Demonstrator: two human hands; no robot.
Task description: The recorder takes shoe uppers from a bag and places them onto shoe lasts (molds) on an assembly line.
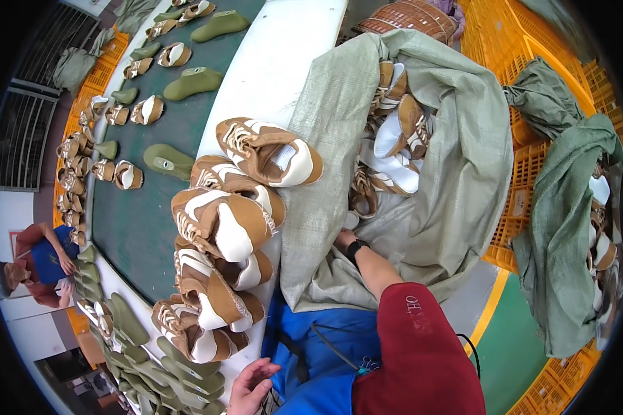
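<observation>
- Shoes (221,220) in brown and white are sitting in an overlapping heap on the white tabletop (273,55), along the edge next to the sack, in the head view.
- A pale green woven sack (332,104) is gaping open beside the tabletop, and jumbled brown-and-white shoes (414,128) are lying inside it.
- The right hand (344,240) is resting inside the near part of the sack, just below one brown shoe; its fingertips are pointing toward a small pale round thing (351,220). Part of the hand is hiding from view, so whether this grip is clamping on anything, I cannot tell.
- A black watch (355,249) is circling the right wrist, and a dark red sleeve (422,339) is covering the arm above.
- The left hand (251,389) is hovering by the tabletop's near end, below the heap; its fingers are curling loosely and its grip is standing apart.
- A blue apron (325,349) is covering the person's front.
- A dark green belt (142,225) is carrying scattered shoe uppers (147,109) and olive lasts (192,82).
- More lasts (190,373) are crowding the lower left, near a capped co-worker (38,242).
- Orange-yellow crates (522,200) are standing beyond the sack, and a second green sack (561,200) is drooping against them, shoes showing inside.
</observation>
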